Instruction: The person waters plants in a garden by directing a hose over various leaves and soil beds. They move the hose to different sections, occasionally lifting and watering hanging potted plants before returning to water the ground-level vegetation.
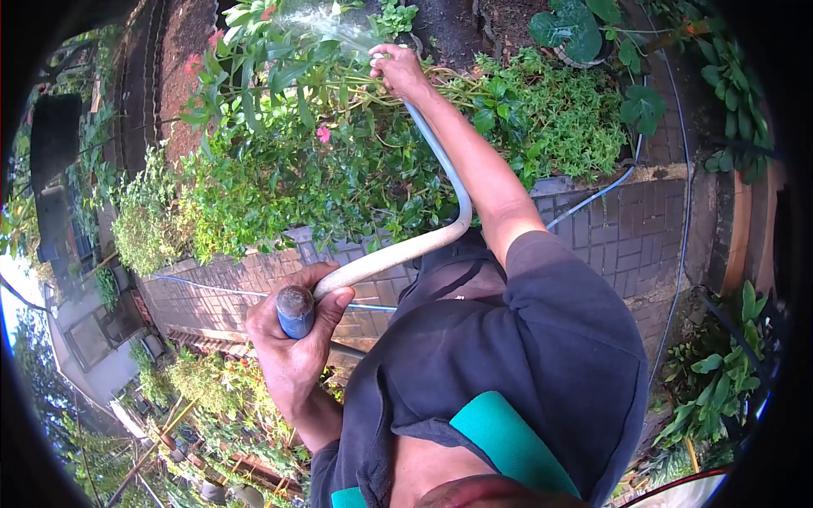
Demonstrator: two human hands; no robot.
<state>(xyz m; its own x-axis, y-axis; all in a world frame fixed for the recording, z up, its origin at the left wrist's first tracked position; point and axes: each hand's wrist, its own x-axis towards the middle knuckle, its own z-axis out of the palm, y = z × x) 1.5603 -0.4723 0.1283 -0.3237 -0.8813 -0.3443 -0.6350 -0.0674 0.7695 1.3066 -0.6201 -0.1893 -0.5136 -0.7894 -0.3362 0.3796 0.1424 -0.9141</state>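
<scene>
My right hand (400,72), at the top centre, is closed around the end of a pale hose (453,182), and water (326,25) sprays from it toward the upper left. From there the hose bends down to my left hand (292,347), whose fingers and thumb wrap round it. A blue cylindrical piece (295,315) with a round grey-brown end also sits in my left hand. Leafy plants (288,178) with a pink flower (323,134) grow below the spray. What part of the hose lies inside my left palm is hidden.
A brick-paved path (593,245) crosses behind my torso, with a thin blue hose (593,196) on it. Dark soil (445,34) lies at the top. More foliage (720,372) stands at the right, and a pale building (93,347) is at the left.
</scene>
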